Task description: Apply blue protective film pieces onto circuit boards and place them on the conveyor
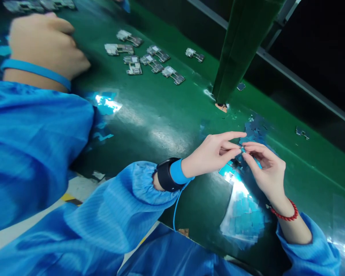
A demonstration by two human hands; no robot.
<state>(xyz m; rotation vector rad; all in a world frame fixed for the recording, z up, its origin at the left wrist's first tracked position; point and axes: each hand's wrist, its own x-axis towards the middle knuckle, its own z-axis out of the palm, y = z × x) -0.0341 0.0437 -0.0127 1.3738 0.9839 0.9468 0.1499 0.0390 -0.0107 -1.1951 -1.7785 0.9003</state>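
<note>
Over the green work surface, my left hand and my right hand meet with their fingertips nearly touching. Between them is a small blue piece, pinched by thumb and fingers from both sides; fingers cover most of it, so its kind is unclear. My left index finger stretches out above the pinch. Below the hands lies a fanned stack of clear and light-blue film sheets. A pile of dark blue film scraps sits just beyond my fingertips.
Several small circuit boards lie at the upper middle, and one more board at the far right. A green post rises from the table's back. On the left, a co-worker's blurred hand and blue sleeve occupy space near blue film.
</note>
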